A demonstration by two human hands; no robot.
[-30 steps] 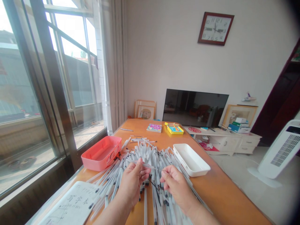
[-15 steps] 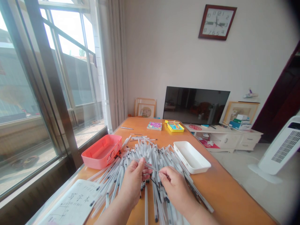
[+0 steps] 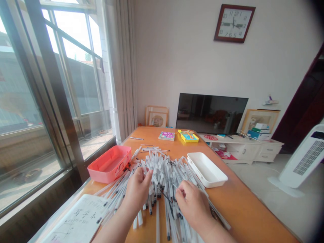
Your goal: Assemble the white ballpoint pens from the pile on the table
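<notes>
A large heap of clear pen barrels (image 3: 162, 165), several with black ends, covers the middle of the table. My left hand (image 3: 138, 190) is over the heap's left side, fingers curled and thumb up, closed on a pen barrel that the hand mostly hides. To its right, my right hand (image 3: 193, 204) is closed in a pinch. A thin dark pen refill (image 3: 169, 179) slants from its fingertips up and left over the heap. Other barrels lie beneath and between both hands.
A red plastic tray (image 3: 95, 173) stands left of the heap, a white tray (image 3: 217, 182) right. A notebook with handwriting (image 3: 76, 219) lies at front left. Farther back are a pen (image 3: 136, 138), a colourful booklet (image 3: 166, 136) and a yellow box (image 3: 191, 140). A window flanks the table's left.
My hands have moved apart, the left one leftward and the right one slightly right. The barrel that spanned them no longer does; a thin dark refill now shows by my right fingertips.
</notes>
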